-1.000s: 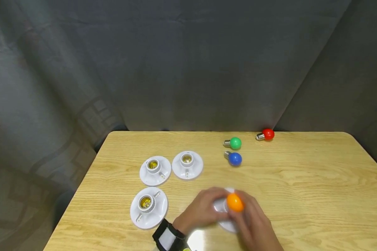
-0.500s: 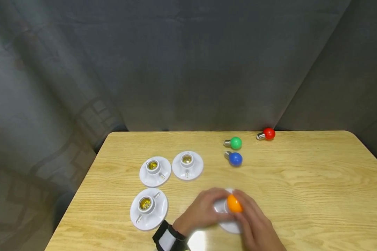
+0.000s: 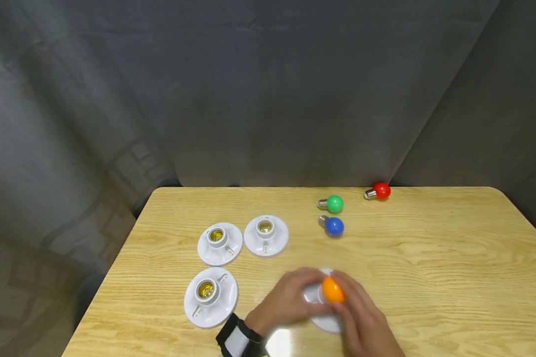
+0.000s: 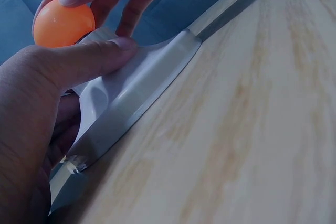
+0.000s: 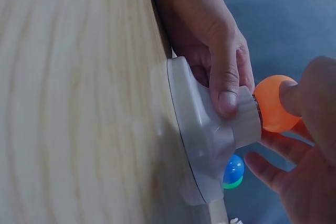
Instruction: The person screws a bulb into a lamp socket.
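Note:
An orange light bulb (image 3: 332, 291) stands upright in the collar of a round white lamp holder (image 3: 328, 323) on the table, its screw base nearly all hidden. My left hand (image 3: 287, 297) grips that holder, thumb pressed against the collar in the right wrist view. From the right, my right hand (image 3: 361, 313) pinches the bulb between thumb and fingers. The left wrist view has the orange globe with the right thumb on it, just above the collar.
Three more white lamp holders (image 3: 211, 297) (image 3: 221, 244) (image 3: 266, 236) stand to the left with bare sockets. Farther back lie a blue bulb (image 3: 334, 226), a green bulb (image 3: 335, 204) and, near the table's rear edge, a red bulb (image 3: 381, 191). A grey curtain (image 3: 268, 99) hangs behind.
My right hand's fingers have shifted slightly round the orange bulb. The left hand keeps its grip on the lamp holder, and the other holders and bulbs lie as before.

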{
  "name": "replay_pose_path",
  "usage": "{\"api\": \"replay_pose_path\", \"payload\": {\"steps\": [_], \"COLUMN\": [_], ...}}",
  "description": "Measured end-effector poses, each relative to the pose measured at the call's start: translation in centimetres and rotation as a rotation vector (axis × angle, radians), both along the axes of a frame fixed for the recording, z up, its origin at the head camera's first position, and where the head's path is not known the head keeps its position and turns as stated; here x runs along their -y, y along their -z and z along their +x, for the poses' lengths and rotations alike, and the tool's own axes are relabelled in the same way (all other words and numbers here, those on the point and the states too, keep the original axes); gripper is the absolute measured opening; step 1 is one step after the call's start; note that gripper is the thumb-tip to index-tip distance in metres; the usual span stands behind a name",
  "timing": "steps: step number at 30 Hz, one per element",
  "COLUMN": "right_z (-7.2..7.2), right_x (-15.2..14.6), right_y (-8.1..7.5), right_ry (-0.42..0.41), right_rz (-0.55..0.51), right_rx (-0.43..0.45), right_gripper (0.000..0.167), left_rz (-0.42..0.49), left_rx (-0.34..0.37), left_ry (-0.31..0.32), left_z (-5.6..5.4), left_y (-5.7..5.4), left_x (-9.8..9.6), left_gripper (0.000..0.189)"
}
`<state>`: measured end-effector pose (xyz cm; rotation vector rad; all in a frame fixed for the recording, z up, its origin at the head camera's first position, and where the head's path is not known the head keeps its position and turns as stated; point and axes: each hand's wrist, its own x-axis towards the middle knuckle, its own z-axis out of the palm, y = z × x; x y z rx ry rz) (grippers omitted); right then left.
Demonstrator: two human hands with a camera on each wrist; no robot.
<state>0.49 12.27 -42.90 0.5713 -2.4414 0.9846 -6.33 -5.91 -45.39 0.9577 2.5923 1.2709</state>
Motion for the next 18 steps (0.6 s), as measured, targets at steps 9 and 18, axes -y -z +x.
{"api": "replay_pose_path", "payload": {"steps": [9,18], "right_z": [-0.13,-0.09], "right_x": [0.17,0.27], "right_y": [0.42,0.20], "right_ry": [0.034,0.070], "right_rz": [-0.028,-0.021], "right_rx": [-0.049,-0.042], "right_gripper": [0.064,0.062], "left_rz": [0.008,0.015], "left_rx": [-0.009,-0.006], "left_ry": [0.005,0.012], "left_z": [-0.07,-0.12], "left_y": [0.00,0.02], "left_x": [-0.02,-0.03], "left_gripper": [0.049,0.048]}}
